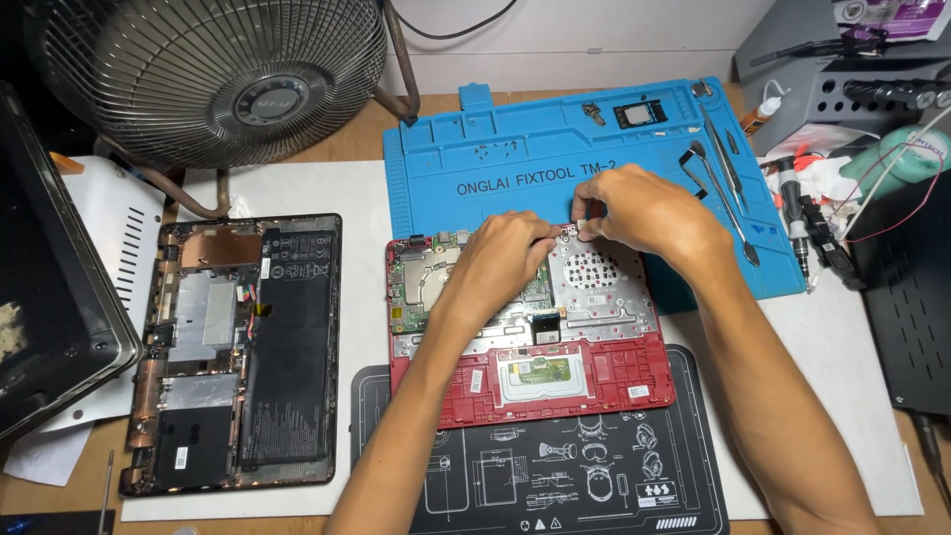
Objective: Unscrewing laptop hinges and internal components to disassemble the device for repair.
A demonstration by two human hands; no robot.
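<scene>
Both hands, left hand (510, 248) and right hand (634, 210), pinch something at the red laptop's (614, 372) far edge; their fingers hide it.

A red plastic laptop shell (614, 381) with a matt finish lies open, its inside lined with dull silver metal sheet (594, 287) punched with small holes. Beside it, a black laptop base (238, 352) shows coppery metal parts and a smooth black battery. A blue rubbery mat (515, 159), matt and soft-looking, carries shiny steel tweezers (728, 163). A black printed mat (555, 466) looks smooth with a faint sheen. The fan (213, 74) has a glossy wire-metal grille. The surface (337, 193) is covered in plain white sheet, with bare brown wood at its edges.
</scene>
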